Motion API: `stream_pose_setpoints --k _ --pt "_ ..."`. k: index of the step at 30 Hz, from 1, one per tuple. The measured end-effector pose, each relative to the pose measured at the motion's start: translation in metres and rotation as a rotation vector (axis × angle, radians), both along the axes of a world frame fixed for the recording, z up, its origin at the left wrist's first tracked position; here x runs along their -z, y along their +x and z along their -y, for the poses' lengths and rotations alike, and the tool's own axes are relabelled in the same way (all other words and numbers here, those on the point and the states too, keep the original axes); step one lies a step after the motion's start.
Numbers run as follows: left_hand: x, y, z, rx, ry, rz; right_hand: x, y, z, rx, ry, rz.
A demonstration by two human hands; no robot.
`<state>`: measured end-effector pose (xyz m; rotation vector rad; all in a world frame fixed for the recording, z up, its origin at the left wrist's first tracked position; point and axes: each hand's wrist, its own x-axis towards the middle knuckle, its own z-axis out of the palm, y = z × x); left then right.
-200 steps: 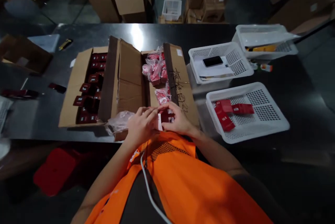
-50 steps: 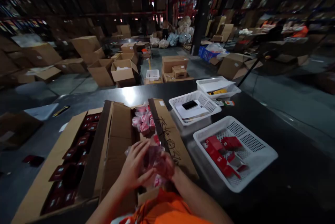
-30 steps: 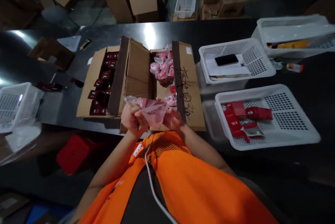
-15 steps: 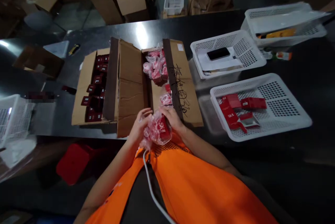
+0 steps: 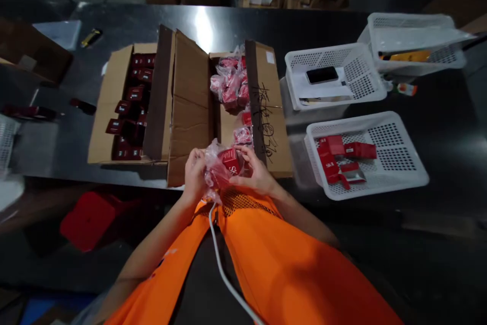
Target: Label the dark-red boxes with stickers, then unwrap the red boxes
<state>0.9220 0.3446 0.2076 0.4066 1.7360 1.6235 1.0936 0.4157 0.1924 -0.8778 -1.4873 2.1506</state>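
My left hand (image 5: pixel 195 175) and my right hand (image 5: pixel 255 174) hold a small red box inside a clear plastic bag (image 5: pixel 224 169) between them, just above the near edge of an open cardboard box (image 5: pixel 190 112). That box holds more bagged red boxes (image 5: pixel 230 86) at its far end. To its left, a second open carton (image 5: pixel 110 112) is packed with dark red boxes (image 5: pixel 131 107). On the right stands a white basket (image 5: pixel 395 173) with several loose red boxes (image 5: pixel 338 157) in it.
Behind that basket, a white basket (image 5: pixel 365 79) holds a phone (image 5: pixel 321 75) on papers, and another white basket (image 5: pixel 418 36) stands beyond. A red stool (image 5: pixel 87 218) is under the dark table (image 5: pixel 437 112). Cardboard cartons stand on the floor past the table.
The red box has slid deeper into the plastic bag between my hands, and the bag has turned. My view tipped from the warehouse down onto the table.
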Motion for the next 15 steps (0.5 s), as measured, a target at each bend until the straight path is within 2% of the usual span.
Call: stream_pose_setpoints --k 5,7,12,15 --pt "0.0 0.005 0.004 -0.116 0.098 -0.093 -0.008 -0.014 -0.01 -0.009 -0.242 -0.003" --pt "0.0 0.008 0.006 -0.167 0.123 -0.136 -0.007 -0.018 -0.009 0.033 -0.318 -0.03" --pt "0.004 0.009 0.004 -0.262 0.215 -0.27 0.005 -0.031 0.002 0.375 -0.392 -0.095" --pt "0.005 0.007 -0.001 -0.294 0.277 -0.389 0.011 -0.032 0.003 0.469 -0.409 -0.16"
